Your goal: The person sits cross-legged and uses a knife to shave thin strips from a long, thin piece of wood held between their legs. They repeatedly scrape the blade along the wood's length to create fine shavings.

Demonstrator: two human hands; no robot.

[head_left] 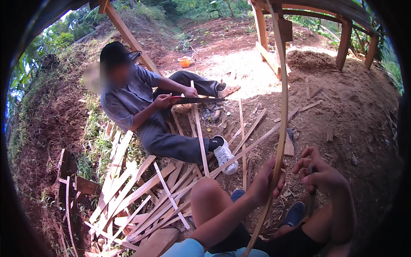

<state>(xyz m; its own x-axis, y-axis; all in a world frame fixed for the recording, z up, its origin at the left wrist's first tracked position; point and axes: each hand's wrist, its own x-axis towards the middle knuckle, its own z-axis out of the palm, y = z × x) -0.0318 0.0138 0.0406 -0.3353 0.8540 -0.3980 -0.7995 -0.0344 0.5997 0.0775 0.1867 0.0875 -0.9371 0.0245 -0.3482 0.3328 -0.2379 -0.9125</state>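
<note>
A long, narrow wooden strip (281,107) runs from the lower edge between my legs up past the top of the view, bowed in the fisheye picture. Around its lower part my left hand (262,183) is closed, with the fingers wrapped on its right side. Beside it to the right, my right hand (324,174) is raised with curled fingers. A slim, dark, stick-like tool (311,200) passes through that hand and points down; its kind is hard to make out. The right hand is apart from the strip.
A person (137,98) sits on the ground ahead to the left, holding a red-handled handsaw (199,100) across a thin strip. Sawn wooden slats (141,184) lie piled at left. An orange bucket (184,62) and a timber frame (261,34) stand farther back.
</note>
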